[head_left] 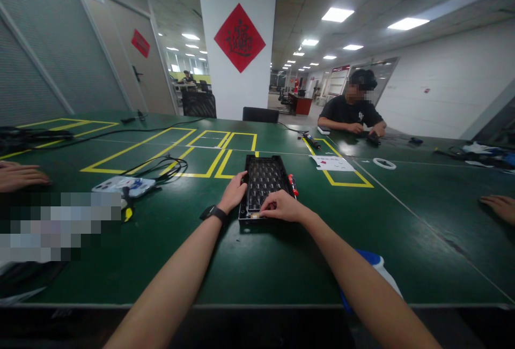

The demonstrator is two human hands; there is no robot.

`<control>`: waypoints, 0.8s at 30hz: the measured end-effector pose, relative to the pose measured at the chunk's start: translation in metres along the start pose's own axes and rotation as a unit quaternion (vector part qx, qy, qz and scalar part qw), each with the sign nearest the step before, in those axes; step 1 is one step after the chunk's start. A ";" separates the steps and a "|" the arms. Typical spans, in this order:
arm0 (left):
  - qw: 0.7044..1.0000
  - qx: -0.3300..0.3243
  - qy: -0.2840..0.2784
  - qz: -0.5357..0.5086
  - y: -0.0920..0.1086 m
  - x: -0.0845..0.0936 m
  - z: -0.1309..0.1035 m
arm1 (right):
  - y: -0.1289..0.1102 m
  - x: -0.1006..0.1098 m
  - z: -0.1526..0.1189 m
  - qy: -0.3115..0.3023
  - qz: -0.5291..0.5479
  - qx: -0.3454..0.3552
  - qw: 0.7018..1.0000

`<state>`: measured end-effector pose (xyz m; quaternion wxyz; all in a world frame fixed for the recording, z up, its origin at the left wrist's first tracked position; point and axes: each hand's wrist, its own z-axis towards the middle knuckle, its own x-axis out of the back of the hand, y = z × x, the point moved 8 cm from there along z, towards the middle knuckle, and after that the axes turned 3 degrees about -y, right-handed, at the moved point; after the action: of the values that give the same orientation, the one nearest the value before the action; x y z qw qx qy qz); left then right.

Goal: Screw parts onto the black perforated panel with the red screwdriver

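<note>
A black rectangular case (265,177) with a grid of cells inside lies on the table in front of me. My left hand (234,192), with a dark band on its wrist, grips the case's left edge. Over the near end, my right hand (284,205) has its thumb and fingertips pinched together. Just by those fingertips, a small pale piece (255,215) sits in the narrow strip at the case's near end. Whatever the pinch holds is too small and hidden to make out. A red object (293,185) lies against the right side of the case, partly covered.
The green table (177,274) carries yellow tape outlines. Cables and a white-blue case (124,186) lie left; a paper sheet (333,163) and a tape roll (384,163) lie right. A blue-white object (378,266) is beneath my right forearm. A co-worker (354,105) sits across; other hands show at both edges.
</note>
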<state>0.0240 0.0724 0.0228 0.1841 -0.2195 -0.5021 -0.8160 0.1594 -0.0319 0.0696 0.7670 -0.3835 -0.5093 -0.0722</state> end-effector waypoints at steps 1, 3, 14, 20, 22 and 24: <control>1.000 0.000 0.000 0.002 0.000 0.000 0.000 | 0.000 0.000 0.000 0.000 -0.002 0.000 1.000; 1.000 0.002 0.000 0.005 0.000 0.000 0.000 | 0.002 -0.001 0.001 0.003 -0.002 -0.001 1.000; 1.000 -0.003 0.001 0.013 -0.004 0.000 0.001 | 0.010 0.018 0.006 0.090 0.000 -0.051 0.995; 1.000 -0.002 0.005 0.013 -0.006 0.000 0.000 | 0.045 0.019 0.042 0.060 -0.174 -0.178 0.967; 1.000 0.000 0.004 0.010 -0.007 0.000 0.000 | 0.051 0.016 0.053 0.052 -0.192 -0.186 0.962; 1.000 0.003 0.002 0.007 -0.007 -0.001 0.001 | 0.055 0.013 0.060 0.052 -0.193 -0.190 0.961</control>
<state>0.0208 0.0765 0.0175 0.1917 -0.2211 -0.5022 -0.8137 0.1497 0.0500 0.0632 0.6768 -0.4125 -0.5101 -0.3340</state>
